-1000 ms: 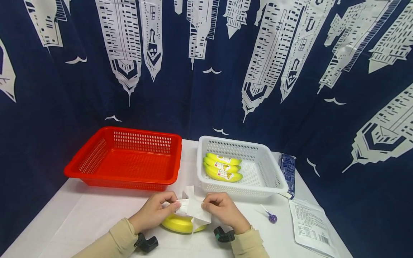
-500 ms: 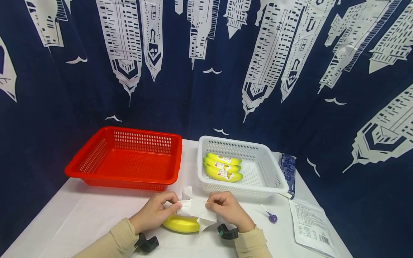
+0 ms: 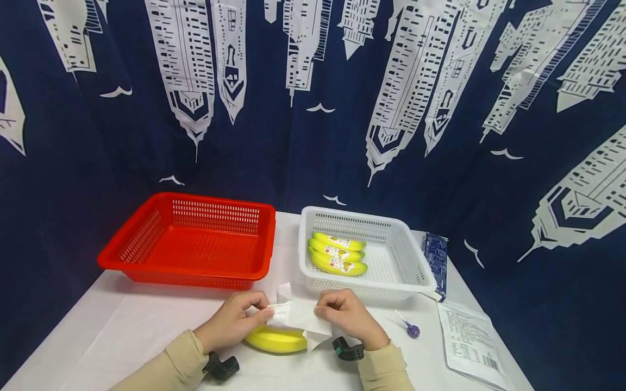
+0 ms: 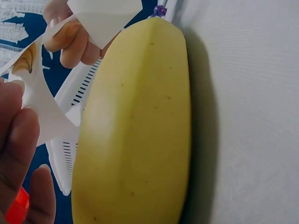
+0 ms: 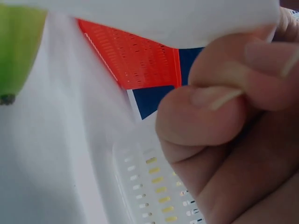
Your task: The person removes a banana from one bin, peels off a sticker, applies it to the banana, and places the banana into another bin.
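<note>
A yellow banana (image 3: pixel 274 341) lies on the white tabletop just below both hands, its bare side filling the middle of the left wrist view. Above it, my left hand (image 3: pixel 236 321) pinches one end of a white sticker (image 3: pixel 279 315) that shows a small banana picture in the left wrist view. My right hand (image 3: pixel 346 317) pinches the right edge of the white backing paper (image 3: pixel 304 315) between thumb and curled index finger. The paper is stretched between the hands, with loose flaps standing up behind and hanging in front, over part of the banana.
Behind the right hand, a white basket (image 3: pixel 415 274) holds 3 bananas (image 3: pixel 338 265) with labels. A red basket (image 3: pixel 186 274) stands at the back left. To the right lie a purple lollipop (image 3: pixel 413 330), a white printed pouch (image 3: pixel 471 342) and a dark blue packet (image 3: pixel 436 260).
My right hand has moved slightly right, drawing the backing paper with it and uncovering more of the sticker. The left hand stays almost still; the banana has not moved.
</note>
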Tool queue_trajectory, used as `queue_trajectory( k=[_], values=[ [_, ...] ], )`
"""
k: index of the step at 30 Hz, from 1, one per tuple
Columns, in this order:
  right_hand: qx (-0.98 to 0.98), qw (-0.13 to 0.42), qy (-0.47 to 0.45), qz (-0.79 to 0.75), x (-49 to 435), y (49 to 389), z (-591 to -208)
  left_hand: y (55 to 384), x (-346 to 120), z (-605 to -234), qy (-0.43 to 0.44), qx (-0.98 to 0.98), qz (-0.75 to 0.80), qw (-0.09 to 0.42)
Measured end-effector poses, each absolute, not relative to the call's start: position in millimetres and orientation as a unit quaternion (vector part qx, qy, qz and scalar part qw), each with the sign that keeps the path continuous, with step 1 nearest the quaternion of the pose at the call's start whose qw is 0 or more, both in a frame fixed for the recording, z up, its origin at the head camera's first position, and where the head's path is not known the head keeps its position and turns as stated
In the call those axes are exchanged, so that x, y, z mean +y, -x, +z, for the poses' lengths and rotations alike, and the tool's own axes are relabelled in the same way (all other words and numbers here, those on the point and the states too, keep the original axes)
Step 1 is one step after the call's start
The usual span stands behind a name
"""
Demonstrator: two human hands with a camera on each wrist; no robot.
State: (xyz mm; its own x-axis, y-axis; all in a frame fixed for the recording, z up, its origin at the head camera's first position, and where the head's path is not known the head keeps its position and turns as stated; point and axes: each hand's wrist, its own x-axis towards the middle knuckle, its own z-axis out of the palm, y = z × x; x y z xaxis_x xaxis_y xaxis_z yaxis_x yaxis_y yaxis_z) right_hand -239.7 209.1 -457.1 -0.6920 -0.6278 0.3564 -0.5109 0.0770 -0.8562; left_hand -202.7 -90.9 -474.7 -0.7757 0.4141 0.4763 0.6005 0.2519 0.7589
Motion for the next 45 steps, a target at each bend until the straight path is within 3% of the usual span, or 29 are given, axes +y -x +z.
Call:
queue_trajectory(
  k=[15, 28, 45],
  values=[
    [0.760, 0.046, 0.364, -0.536, 215.1, 239.7, -460.4, 202.8, -92.9, -478.0, 0.336, -0.779, -0.522, 0.086],
    [0.829, -0.020, 0.323, -0.456, 205.1, 235.7, -459.8, 203.8, -94.5, -481.0, 0.353, -0.773, -0.523, 0.069],
    [0.864, -0.039, 0.295, -0.406, 200.5, 236.2, -459.6, 202.3, -91.8, -479.9, 0.383, -0.747, -0.533, 0.109]
  ],
)
